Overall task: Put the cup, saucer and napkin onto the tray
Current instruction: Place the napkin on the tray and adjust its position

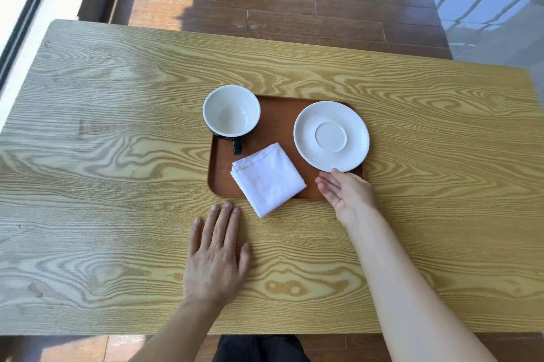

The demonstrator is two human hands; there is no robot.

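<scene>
A: Where does everything sit right now?

B: The brown tray (279, 123) lies at the middle of the desk (117, 155). The cup (231, 111), white inside and dark outside, stands upright at the tray's 10 o'clock corner, with its bowl reaching out past the tray's edge there. Its handle points toward 6 o'clock, toward you.

A: And the saucer?

B: The saucer (331, 136) is at the tray's 2 to 3 o'clock side, white, right way up, with its rim reaching over the tray's right edge. The napkin (268, 178) is folded into a white square and turned like a diamond at the tray's 6 o'clock edge; its near corner hangs off the tray onto the desk.

A: What are my hands doing?

B: Your left hand (216, 255) lies flat on the desk, palm down, fingers spread, at 7 o'clock from the tray. It holds nothing, and its fingertips stop just short of the tray's near edge. Your right hand (346, 194) is loose and unclenched at the tray's 5 o'clock corner, palm turned toward the left, gripping nothing. One fingertip meets the saucer's near rim; I cannot tell whether it presses or only touches it.
</scene>
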